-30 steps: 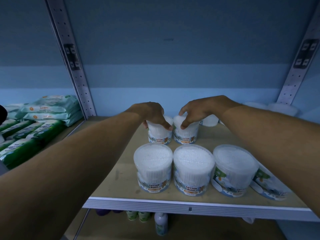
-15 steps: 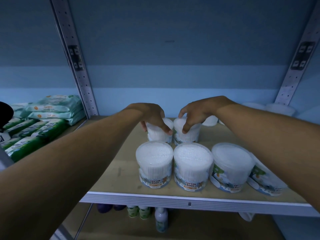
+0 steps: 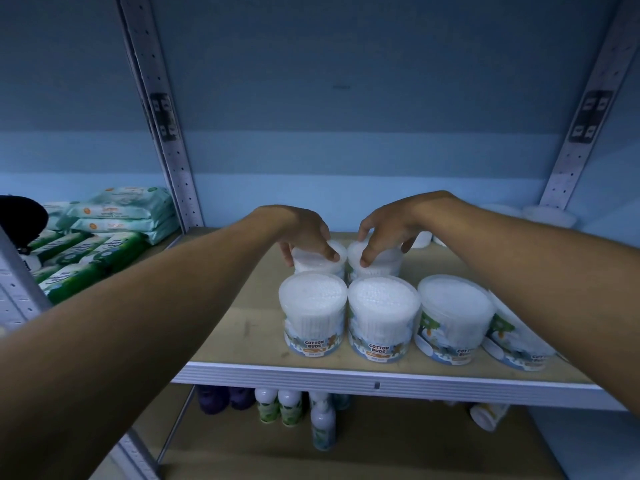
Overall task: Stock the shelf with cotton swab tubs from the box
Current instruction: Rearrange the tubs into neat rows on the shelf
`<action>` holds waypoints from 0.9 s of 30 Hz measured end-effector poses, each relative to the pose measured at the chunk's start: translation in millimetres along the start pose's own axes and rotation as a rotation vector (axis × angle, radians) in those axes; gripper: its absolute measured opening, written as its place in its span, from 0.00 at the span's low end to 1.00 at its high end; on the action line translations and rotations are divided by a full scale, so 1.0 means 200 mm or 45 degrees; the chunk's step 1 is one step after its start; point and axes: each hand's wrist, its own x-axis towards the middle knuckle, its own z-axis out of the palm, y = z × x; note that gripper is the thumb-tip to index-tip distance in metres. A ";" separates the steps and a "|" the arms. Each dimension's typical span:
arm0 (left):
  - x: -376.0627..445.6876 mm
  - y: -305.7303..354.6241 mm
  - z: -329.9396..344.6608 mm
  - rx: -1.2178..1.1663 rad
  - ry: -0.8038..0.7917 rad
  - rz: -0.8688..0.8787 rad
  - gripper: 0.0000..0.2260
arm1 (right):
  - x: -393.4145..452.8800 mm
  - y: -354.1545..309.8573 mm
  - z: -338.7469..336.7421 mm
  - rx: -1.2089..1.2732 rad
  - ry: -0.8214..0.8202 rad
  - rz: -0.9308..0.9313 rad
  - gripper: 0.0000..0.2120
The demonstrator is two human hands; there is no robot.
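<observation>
- The back wall (image 3: 346, 133) of the shelving bay is blue, with a perforated metal upright on the left (image 3: 162, 126) and another on the right (image 3: 585, 119).
- The shelf (image 3: 235, 327) is a tan board with a pale front edge, and every tub in view stands on it.
- Both bare forearms reach in from the near corners toward the middle of the board.
- On the neighbouring bay to the left lie stacked wipe packs (image 3: 117, 216), pale ones behind and green ones in front.
- A front row of four cotton swab tubs stands near the front edge: the leftmost front tub (image 3: 313, 313) and the second front tub (image 3: 382, 318) touch side by side, with the third front tub (image 3: 453, 318) and the fourth front tub (image 3: 516, 341), partly behind the right forearm, to their right.
- Each tub stands upright, long axis vertical, clear lid upward, the "COTTON BUDS" label facing the front.
- Directly behind the two left front tubs stand the left rear tub (image 3: 320, 259) and the right rear tub (image 3: 375, 261), also upright and side by side.
- The left hand (image 3: 304, 230) curls over the lid of the left rear tub, fingertips pressed around its rim in a clasp.
- The right hand (image 3: 388, 226) grips the right rear tub likewise, fingers bent down over the lid's edge.
- Small bottles (image 3: 287, 407) stand on the shelf below.
</observation>
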 end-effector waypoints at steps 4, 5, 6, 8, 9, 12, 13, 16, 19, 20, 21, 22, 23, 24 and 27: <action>-0.02 0.00 0.00 -0.024 -0.011 0.014 0.30 | -0.02 -0.01 0.00 0.072 -0.018 0.021 0.31; -0.02 0.00 0.00 -0.031 -0.018 0.018 0.30 | -0.02 -0.01 0.00 0.099 -0.028 0.028 0.32; -0.03 -0.01 0.00 -0.033 -0.026 0.022 0.30 | -0.03 -0.01 0.00 0.127 -0.046 0.033 0.33; -0.03 -0.01 0.00 -0.043 -0.042 0.024 0.31 | -0.03 -0.01 0.00 0.156 -0.093 0.033 0.36; -0.03 -0.01 0.00 -0.057 -0.052 0.021 0.32 | -0.04 -0.01 0.00 0.157 -0.113 0.032 0.38; -0.04 -0.02 -0.01 -0.086 -0.071 0.013 0.33 | -0.06 -0.01 -0.01 0.137 -0.135 0.027 0.42; -0.04 -0.01 -0.01 -0.089 -0.076 0.013 0.33 | -0.06 -0.01 -0.01 0.133 -0.139 0.025 0.42; -0.05 -0.01 -0.01 -0.111 -0.093 0.011 0.32 | -0.07 0.00 -0.02 0.127 -0.151 0.013 0.42; -0.07 -0.01 -0.02 -0.167 -0.154 0.001 0.34 | -0.07 0.00 -0.02 0.139 -0.147 0.014 0.42; -0.07 -0.01 -0.03 -0.178 -0.186 0.009 0.35 | -0.07 0.00 -0.02 0.141 -0.144 0.014 0.42; -0.08 -0.02 -0.03 -0.182 -0.219 0.021 0.36 | -0.07 0.00 -0.02 0.146 -0.146 0.015 0.43; -0.08 -0.03 -0.04 -0.180 -0.245 0.033 0.37 | -0.07 0.00 -0.02 0.154 -0.152 0.017 0.44; -0.09 -0.04 -0.05 -0.172 -0.262 0.042 0.40 | -0.06 0.00 -0.02 0.160 -0.158 0.018 0.44; -0.09 -0.05 -0.05 -0.162 -0.269 0.047 0.43 | -0.06 0.00 -0.02 0.162 -0.161 0.017 0.45; -0.09 -0.07 -0.05 -0.111 -0.255 0.067 0.46 | -0.07 0.00 -0.01 0.165 -0.142 0.014 0.46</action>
